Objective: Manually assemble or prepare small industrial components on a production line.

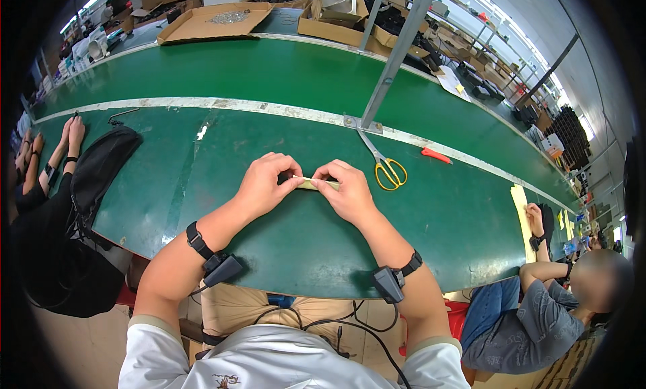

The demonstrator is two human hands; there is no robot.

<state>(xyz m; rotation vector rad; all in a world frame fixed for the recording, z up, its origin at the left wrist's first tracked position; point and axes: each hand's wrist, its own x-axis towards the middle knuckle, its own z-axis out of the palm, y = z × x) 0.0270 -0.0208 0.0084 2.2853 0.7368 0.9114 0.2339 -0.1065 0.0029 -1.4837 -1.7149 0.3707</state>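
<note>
Nearest the camera: my white shirt (289, 355), close against the near edge of the green tabletop (303, 248). Left grip (269, 179): thumb and fingers pinching the left end of a narrow pale-yellow strip (309, 184). Right grip (344, 189): pinching it farther right. The strip is straight in front of me, mid-tabletop; cannot tell whether it touches the surface. I judge that two holding points stop it twisting. Yellow-handled scissors (381, 160) lie beyond my right grip, loops toward me, presumably for easy pickup. A red-handled tool (436, 155) lies farther right by the white border (464, 161), probably to leave my working area uncluttered.
</note>
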